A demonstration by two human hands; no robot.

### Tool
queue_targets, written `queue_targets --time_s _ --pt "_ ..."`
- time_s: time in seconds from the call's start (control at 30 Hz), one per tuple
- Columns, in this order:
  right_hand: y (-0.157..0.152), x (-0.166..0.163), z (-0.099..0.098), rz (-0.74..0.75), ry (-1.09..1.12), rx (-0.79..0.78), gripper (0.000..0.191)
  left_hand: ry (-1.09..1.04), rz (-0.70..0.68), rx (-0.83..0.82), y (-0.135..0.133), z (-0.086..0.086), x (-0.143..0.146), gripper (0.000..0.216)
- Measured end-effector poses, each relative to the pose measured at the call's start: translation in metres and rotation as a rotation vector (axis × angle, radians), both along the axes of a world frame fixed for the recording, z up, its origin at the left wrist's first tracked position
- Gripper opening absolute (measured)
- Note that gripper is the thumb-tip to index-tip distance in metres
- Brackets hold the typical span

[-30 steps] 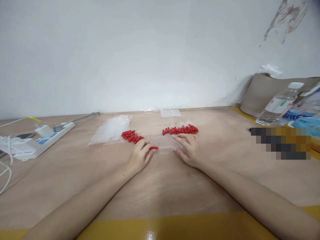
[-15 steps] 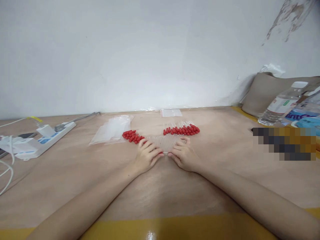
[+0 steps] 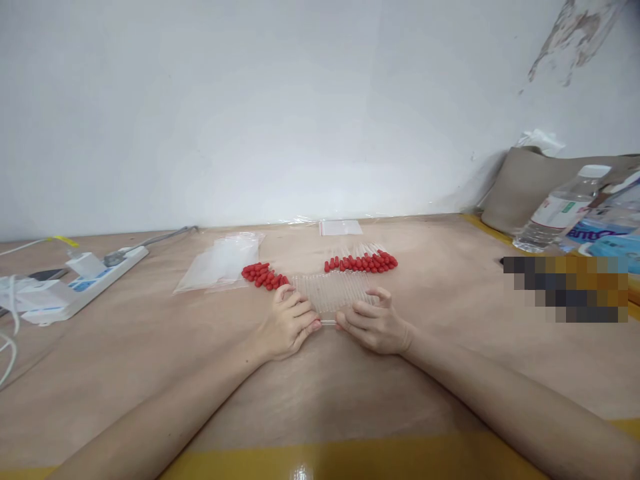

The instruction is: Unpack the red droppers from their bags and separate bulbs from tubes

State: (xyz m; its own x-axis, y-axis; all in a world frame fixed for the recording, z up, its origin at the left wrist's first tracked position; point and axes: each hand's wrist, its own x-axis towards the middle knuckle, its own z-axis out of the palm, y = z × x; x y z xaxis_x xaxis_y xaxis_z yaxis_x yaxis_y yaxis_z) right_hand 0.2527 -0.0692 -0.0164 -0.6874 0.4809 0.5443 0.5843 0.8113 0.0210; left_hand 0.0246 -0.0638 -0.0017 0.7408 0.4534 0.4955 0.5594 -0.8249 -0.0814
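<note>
1. Because the row of clear tubes (image 3: 331,291) seems to lie loose on the counter (image 3: 320,400), we could knock it askew if our right hand (image 3: 373,327) swept toward the upper part of the frame; pieces that slim would probably roll.
2. If our left hand (image 3: 289,327) strayed toward the upper left, we might scatter the heap of red caps (image 3: 259,273), whose nearest pieces lie right by its knuckles.
3. Smallest of all, the single clear tube (image 3: 328,323) between our hands could bend or slip, we judge, if we pressed its ends out of line.
4. We find the row at the centre of the frame, just beyond both hands; our fingers cover its lower corners, and we cannot tell whether they touch it.
5. We see the bunch of red-capped tubes (image 3: 361,263) right of centre, beyond that row, and the smaller heap left of centre.
6. We have the single tube below the middle of the frame, crosswise, both hands pinched narrow on its ends; our fingertips hide those ends, so we cannot tell if a cap is on.
</note>
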Motion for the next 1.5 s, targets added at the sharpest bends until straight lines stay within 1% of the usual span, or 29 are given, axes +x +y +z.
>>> queue_targets --time_s 0.1,0.2,0.33,0.4,0.43,0.5,0.57,0.63,0.67,0.73,0.8,0.9,0.97,1.1,1.23,1.33,1.4,1.5 --pt "-0.002 0.003 -0.003 0.029 0.032 -0.069 0.023 0.005 -0.012 -0.015 -0.004 0.002 -0.001 0.022" --pt "-0.003 0.004 -0.007 0.026 0.045 -0.134 0.026 0.003 -0.017 -0.041 -0.009 0.003 0.001 0.023" --pt "-0.005 0.009 -0.01 0.052 0.051 -0.122 0.031 -0.013 -0.021 -0.098 -0.011 0.001 0.0 0.024" --pt "-0.003 0.017 -0.008 0.011 0.066 -0.124 0.028 -0.046 0.006 -0.13 -0.008 -0.001 -0.008 0.028" --pt "-0.001 0.022 -0.007 -0.047 0.082 -0.115 0.025 -0.078 0.036 -0.143 -0.005 -0.001 -0.014 0.03" --pt "0.005 0.032 -0.002 -0.239 0.151 -0.044 0.019 -0.187 0.133 -0.166 0.003 0.001 -0.029 0.033" --pt "0.014 0.041 0.002 -0.448 0.257 0.061 0.019 -0.34 0.258 -0.176 0.015 0.007 -0.043 0.032" --pt "0.022 0.046 0.003 -0.597 0.345 0.113 0.02 -0.454 0.38 -0.161 0.028 0.016 -0.055 0.029" --pt "0.025 0.047 0.003 -0.643 0.369 0.101 0.021 -0.48 0.436 -0.149 0.035 0.021 -0.059 0.028" --pt "0.03 0.049 0.001 -0.715 0.386 0.024 0.022 -0.477 0.55 -0.142 0.048 0.031 -0.066 0.03" --pt "0.031 0.049 -0.001 -0.765 0.373 -0.06 0.022 -0.424 0.639 -0.184 0.061 0.04 -0.069 0.033" --pt "0.03 0.05 -0.002 -0.794 0.32 -0.123 0.021 -0.337 0.68 -0.329 0.075 0.05 -0.071 0.032" --pt "0.03 0.05 -0.003 -0.791 0.296 -0.138 0.022 -0.336 0.683 -0.415 0.081 0.052 -0.07 0.03" --pt "0.029 0.047 -0.004 -0.791 0.248 -0.164 0.023 -0.377 0.692 -0.509 0.085 0.048 -0.067 0.024" --pt "0.027 0.038 -0.003 -0.779 0.224 -0.169 0.021 -0.343 0.673 -0.57 0.086 0.041 -0.066 0.02" --pt "0.025 0.032 -0.001 -0.77 0.216 -0.183 0.021 -0.291 0.707 -0.543 0.085 0.043 -0.067 0.02" --pt "0.024 0.029 -0.001 -0.769 0.212 -0.2 0.021 -0.289 0.75 -0.473 0.084 0.048 -0.068 0.024" --pt "0.025 0.026 -0.001 -0.766 0.206 -0.225 0.02 -0.34 0.807 -0.353 0.079 0.059 -0.065 0.027"
